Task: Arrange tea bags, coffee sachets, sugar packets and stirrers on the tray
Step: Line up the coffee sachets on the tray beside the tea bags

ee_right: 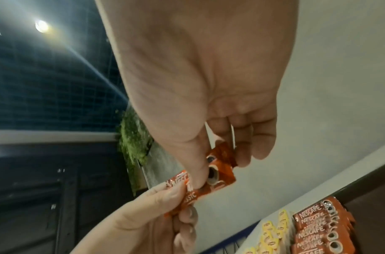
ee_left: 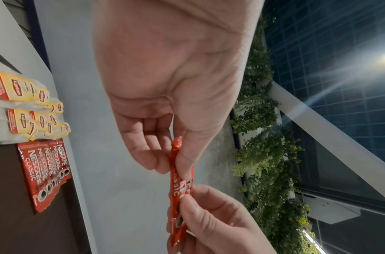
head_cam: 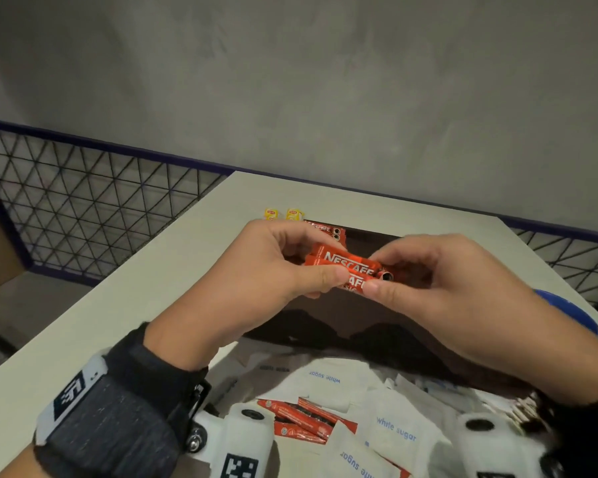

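Both hands hold a small bunch of red Nescafe coffee sachets point(head_cam: 346, 263) in the air above the dark brown tray point(head_cam: 325, 315). My left hand point(head_cam: 311, 267) pinches the bunch's left end between thumb and fingers. The other end is pinched by my right hand point(head_cam: 384, 274). In the left wrist view the held sachets point(ee_left: 180, 182) show edge-on. A row of coffee sachets point(head_cam: 325, 231) lies at the tray's far edge, with yellow Lipton tea bags point(head_cam: 282, 214) beside it. White sugar packets point(head_cam: 394, 429) are piled in front. No stirrers are visible.
Loose red sachets point(head_cam: 301, 419) lie among the sugar packets at the near edge. The tray sits on a pale table point(head_cam: 187, 270), with a wire mesh fence point(head_cam: 83, 208) behind and to the left. A blue object point(head_cam: 567, 312) shows at the table's right side.
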